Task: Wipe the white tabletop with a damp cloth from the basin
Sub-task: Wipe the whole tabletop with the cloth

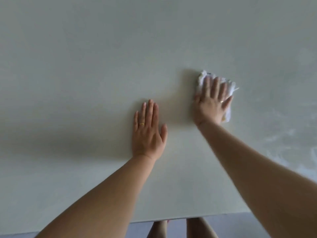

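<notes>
Figure: head view over the white tabletop (85, 66), read left to right. At about 6 o'clock from the centre I see the left hand (148, 133) lying flat on the bare surface, fingers straight and released, holding nothing; a ring (141, 124) sits on one finger. At about 3 o'clock from it, the right hand (212, 103) presses palm-down on the crumpled white cloth (203, 78), fingers spread over it rather than clenched, so the cloth is pinned against the table, with its edges showing past the fingertips and beside the little finger. At 4 o'clock, toward the right edge, pale wet streaks (281, 140) mark the surface. The basin is not in view. Risks, as I judge them: a flat palm grips the cloth only by friction, so a fast stroke could let it bunch or slide out; the dry-looking left half may be missed; the bracing hand may leave prints on wet areas; leaning weight near the front edge (103, 225) could shift the table. I can read no brands, labels or writing anywhere.
</notes>
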Tool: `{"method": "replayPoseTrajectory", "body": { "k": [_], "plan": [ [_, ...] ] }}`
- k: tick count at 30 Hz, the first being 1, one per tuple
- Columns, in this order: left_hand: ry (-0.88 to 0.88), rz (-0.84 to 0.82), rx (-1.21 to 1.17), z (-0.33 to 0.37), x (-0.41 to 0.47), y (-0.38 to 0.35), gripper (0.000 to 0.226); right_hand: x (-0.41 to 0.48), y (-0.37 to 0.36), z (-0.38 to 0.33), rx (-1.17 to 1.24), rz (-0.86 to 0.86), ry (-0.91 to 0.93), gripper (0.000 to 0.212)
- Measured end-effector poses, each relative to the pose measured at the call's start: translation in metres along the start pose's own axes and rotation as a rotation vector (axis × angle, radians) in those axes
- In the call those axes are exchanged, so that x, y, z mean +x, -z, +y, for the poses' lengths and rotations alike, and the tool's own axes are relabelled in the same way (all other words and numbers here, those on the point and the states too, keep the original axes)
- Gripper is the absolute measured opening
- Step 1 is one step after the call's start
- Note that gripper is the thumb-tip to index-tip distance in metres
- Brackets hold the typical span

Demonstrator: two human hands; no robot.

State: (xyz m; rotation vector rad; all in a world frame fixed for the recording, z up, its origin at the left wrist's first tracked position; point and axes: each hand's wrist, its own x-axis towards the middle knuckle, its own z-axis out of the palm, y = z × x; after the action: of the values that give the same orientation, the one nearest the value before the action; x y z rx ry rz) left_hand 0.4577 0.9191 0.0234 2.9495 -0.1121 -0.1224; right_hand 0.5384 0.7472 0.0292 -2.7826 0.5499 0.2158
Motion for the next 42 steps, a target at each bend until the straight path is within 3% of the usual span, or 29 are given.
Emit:
{"method": "replayPoseTrajectory", "body": {
  "k": [1,3,5,6,8,11,12,14,17,19,21,24,26,28,30,32,34,37,39,40,42],
  "plan": [
    [0.004,-0.004,0.010,0.000,0.000,0.000,0.064,-0.015,-0.009,-0.018,-0.009,-0.024,0.086,0.055],
    [0.009,-0.009,0.023,0.001,0.001,0.002,0.063,-0.041,-0.018,-0.036,-0.090,-0.131,0.431,0.055],
    [0.000,-0.005,0.011,0.000,0.001,0.001,0.063,-0.033,-0.009,-0.025,-0.204,-0.168,0.723,0.054],
    [-0.006,0.001,0.003,0.000,0.001,0.001,0.063,-0.016,-0.002,-0.014,-0.242,-0.156,0.785,0.054],
    [-0.010,0.010,-0.006,-0.001,0.001,0.001,0.063,0.021,0.008,0.005,-0.242,-0.116,0.667,0.053],
    [-0.002,0.010,-0.017,0.000,0.001,0.001,0.063,0.044,0.007,-0.007,-0.023,-0.050,0.142,0.054],
    [0.000,0.007,-0.022,0.000,0.001,0.001,0.062,0.036,0.001,-0.023,0.002,-0.022,0.051,0.055],
    [0.006,-0.002,-0.025,0.000,0.001,0.003,0.061,0.010,-0.012,-0.052,-0.003,-0.055,0.168,0.058],
    [0.015,-0.004,-0.019,0.002,0.002,0.005,0.061,0.000,-0.011,-0.050,-0.153,-0.186,0.728,0.057],
    [0.009,-0.001,-0.038,0.003,0.007,0.007,0.063,0.035,0.003,-0.029,-0.230,-0.174,0.900,0.055],
    [-0.006,0.006,-0.059,0.005,0.023,0.010,0.065,0.077,0.016,-0.006,-0.221,-0.121,0.738,0.054],
    [0.002,0.033,-0.074,0.008,0.064,0.015,0.065,0.117,0.026,0.002,-0.042,-0.036,0.200,0.053],
    [0.027,0.054,-0.049,0.008,0.097,0.017,0.066,0.110,0.017,-0.023,-0.002,0.006,0.007,0.054],
    [0.074,0.061,-0.023,0.007,0.125,0.018,0.067,0.088,0.003,-0.051,-0.010,-0.032,0.162,0.056],
    [0.120,0.056,-0.014,0.006,0.146,0.017,0.065,0.072,0.000,-0.058,-0.095,-0.132,0.552,0.055],
    [0.124,0.045,-0.007,0.004,0.156,0.014,0.063,0.096,0.013,-0.041,-0.171,-0.173,0.799,0.054],
    [0.116,0.027,-0.007,0.003,0.158,0.010,0.064,0.130,0.025,-0.020,-0.204,-0.131,0.721,0.053],
    [0.134,0.021,0.008,0.004,0.157,0.008,0.065,0.158,0.027,-0.020,-0.043,-0.048,0.220,0.052],
    [0.147,0.011,0.029,0.005,0.157,0.009,0.066,0.142,0.013,-0.051,-0.002,-0.013,0.075,0.053],
    [0.153,0.004,0.040,0.006,0.157,0.011,0.066,0.128,0.005,-0.067,0.000,-0.034,0.132,0.054],
    [0.158,-0.002,0.051,0.008,0.157,0.013,0.066,0.104,-0.004,-0.085,-0.049,-0.112,0.444,0.055]
  ]
}}
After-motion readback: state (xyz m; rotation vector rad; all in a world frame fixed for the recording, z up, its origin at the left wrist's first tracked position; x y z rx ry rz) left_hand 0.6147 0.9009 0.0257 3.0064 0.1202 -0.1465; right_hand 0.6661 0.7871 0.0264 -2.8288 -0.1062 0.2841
